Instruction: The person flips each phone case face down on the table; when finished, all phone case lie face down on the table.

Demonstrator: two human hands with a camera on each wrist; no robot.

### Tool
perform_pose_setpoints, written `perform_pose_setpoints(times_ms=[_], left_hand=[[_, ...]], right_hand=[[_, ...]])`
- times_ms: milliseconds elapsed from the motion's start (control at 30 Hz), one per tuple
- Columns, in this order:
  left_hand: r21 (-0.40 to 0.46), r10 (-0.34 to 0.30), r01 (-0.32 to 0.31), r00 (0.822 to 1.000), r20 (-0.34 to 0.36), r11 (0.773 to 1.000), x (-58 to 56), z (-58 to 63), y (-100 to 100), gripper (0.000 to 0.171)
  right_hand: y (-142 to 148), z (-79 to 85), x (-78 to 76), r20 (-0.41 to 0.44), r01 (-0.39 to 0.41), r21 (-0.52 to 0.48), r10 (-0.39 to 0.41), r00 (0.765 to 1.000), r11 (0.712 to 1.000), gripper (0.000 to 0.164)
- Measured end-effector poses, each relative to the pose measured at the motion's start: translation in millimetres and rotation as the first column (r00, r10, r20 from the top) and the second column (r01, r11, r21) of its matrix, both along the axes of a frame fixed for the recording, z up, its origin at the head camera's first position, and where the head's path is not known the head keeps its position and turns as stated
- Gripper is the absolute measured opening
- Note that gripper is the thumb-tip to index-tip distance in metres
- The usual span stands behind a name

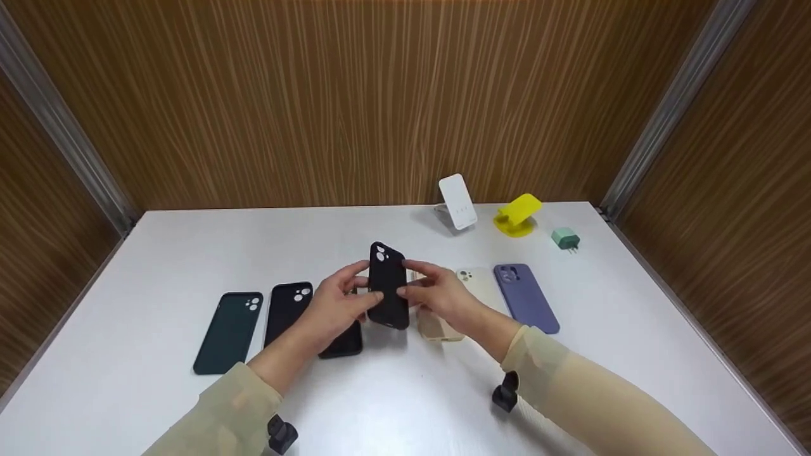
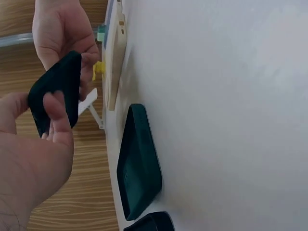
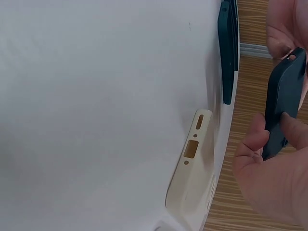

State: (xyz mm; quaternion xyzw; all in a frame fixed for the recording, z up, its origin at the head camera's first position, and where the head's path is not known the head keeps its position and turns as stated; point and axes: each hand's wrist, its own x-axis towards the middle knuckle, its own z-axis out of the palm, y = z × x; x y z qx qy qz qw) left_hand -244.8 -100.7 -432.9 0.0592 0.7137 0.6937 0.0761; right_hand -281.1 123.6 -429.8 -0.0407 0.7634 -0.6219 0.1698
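A dark phone case (image 1: 388, 285), black in the head view and dark teal in the wrist views, is held upright above the table. Its camera cutouts are at the top. My left hand (image 1: 332, 304) grips its left side, thumb lying on the broad face. On the opposite edge my right hand (image 1: 447, 294) pinches it with thumb and fingers. Below the left hand lies a black phone case (image 1: 345, 342), partly hidden. Under the right hand are a cream phone case (image 1: 441, 329) and a whitish phone case (image 1: 485, 288), both partly covered.
Further left lie a dark green phone case (image 1: 228, 332) and another black phone case (image 1: 285, 310). A purple phone case (image 1: 527, 299) is on the right. Behind stand a white stand (image 1: 457, 201), a yellow stand (image 1: 518, 214) and a green plug adapter (image 1: 566, 238). Wood-grain panels (image 1: 380, 101) enclose the table.
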Motion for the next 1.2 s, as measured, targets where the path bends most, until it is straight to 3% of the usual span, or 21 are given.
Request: perform_pose_setpoints(times_ms=[100,233,767,1200], left_hand=[[-0.063,0.064,-0.066,0.998,-0.027,0.996,-2.7,-3.0,-2,0.065],[-0.102,0.096,-0.100,0.994,-0.045,0.990,-5.0,-7.9,-2,0.061],[-0.143,0.145,-0.156,0.986,-0.085,0.977,-11.8,-27.0,5,0.057],[-0.167,0.145,-0.163,0.982,-0.117,0.972,-12.8,-34.0,6,0.056]], right_hand=[[-1,0.6,-0.2,-0.004,0.028,0.011,-0.028,1.000,1.000,0.064],[-2,-0.5,-0.8,-0.029,0.060,0.002,-0.060,0.998,0.998,0.062],[2,-10.3,-7.7,-0.066,0.079,0.047,-0.076,0.995,0.996,0.056],[5,-14.4,-8.4,-0.159,0.031,0.100,-0.015,0.987,0.995,0.059]])
